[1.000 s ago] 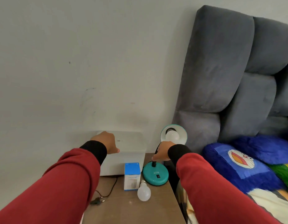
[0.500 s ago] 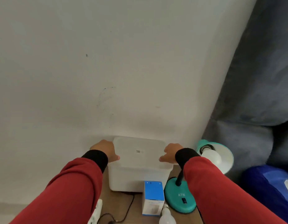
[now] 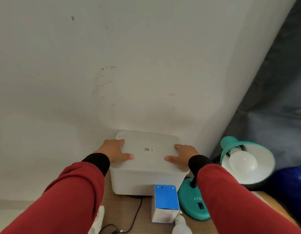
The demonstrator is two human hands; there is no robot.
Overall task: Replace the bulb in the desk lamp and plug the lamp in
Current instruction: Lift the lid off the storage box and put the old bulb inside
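Note:
A teal desk lamp stands at the right on its round base (image 3: 192, 206); its shade (image 3: 257, 157) faces me with a white bulb (image 3: 242, 162) screwed in. A loose white bulb (image 3: 180, 225) lies on the wooden table beside a blue and white bulb box (image 3: 165, 202). At the back a white lidded plastic box (image 3: 146, 179) sits against the wall. My left hand (image 3: 115, 150) grips the lid's left edge and my right hand (image 3: 181, 153) grips its right edge, thumbs on top.
A white power strip (image 3: 98, 220) lies at the table's left edge, with a black cord and plug (image 3: 129, 222) trailing from under the box. A grey padded headboard (image 3: 278, 92) rises at the right, above a blue cushion (image 3: 291, 188).
My right hand left the lamp's neck and went to the white box's right edge. Both hands now hold the lid. My head came closer and lower over the table.

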